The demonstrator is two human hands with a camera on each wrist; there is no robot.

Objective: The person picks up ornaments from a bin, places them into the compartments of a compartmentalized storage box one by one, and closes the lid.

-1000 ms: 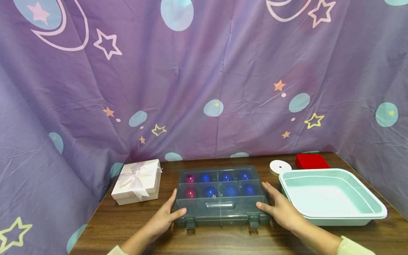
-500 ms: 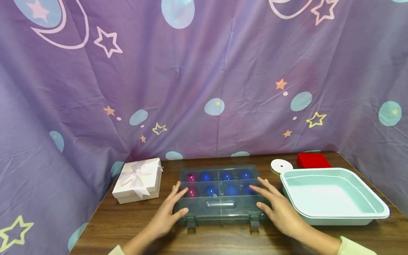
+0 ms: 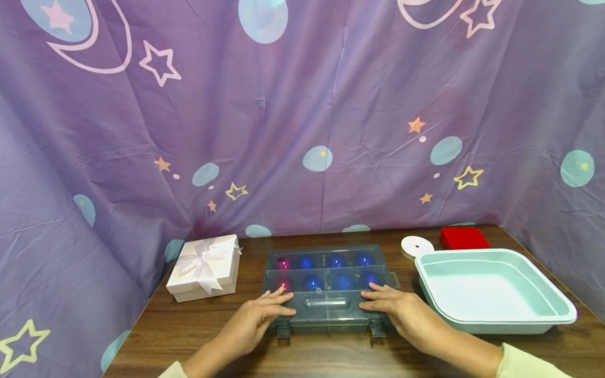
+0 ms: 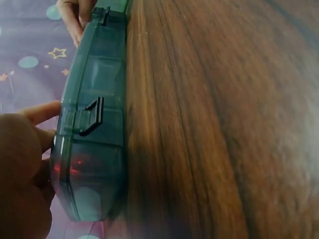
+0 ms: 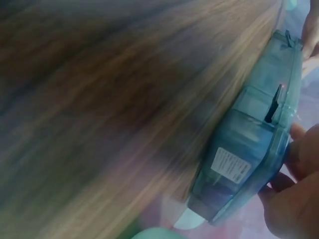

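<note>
A see-through grey-green plastic case (image 3: 326, 303) lies flat on the table, its lid down. Through the lid I see shiny balls in compartments: red ones (image 3: 283, 263) at the left, blue ones (image 3: 336, 262) filling the rest. Two latches, a left latch (image 3: 283, 329) and a right latch (image 3: 377, 327), jut from the front side. My left hand (image 3: 248, 321) rests its straight fingers on the lid's front left corner. At the front right corner, my right hand (image 3: 411, 317) lays its fingers on the lid too. In the right wrist view, a white label (image 5: 231, 165) marks the case's side.
A white gift box (image 3: 203, 270) with a ribbon bow stands at the left. To the right is a pale green tub (image 3: 496, 320), with a white ribbon spool (image 3: 417, 245) and a red box (image 3: 465, 238) behind it. A purple patterned cloth (image 3: 302, 105) hangs behind the table.
Both hands have left the case's sides, lifted over its lid, and moved inward and toward the front latches. The case stays in place.
</note>
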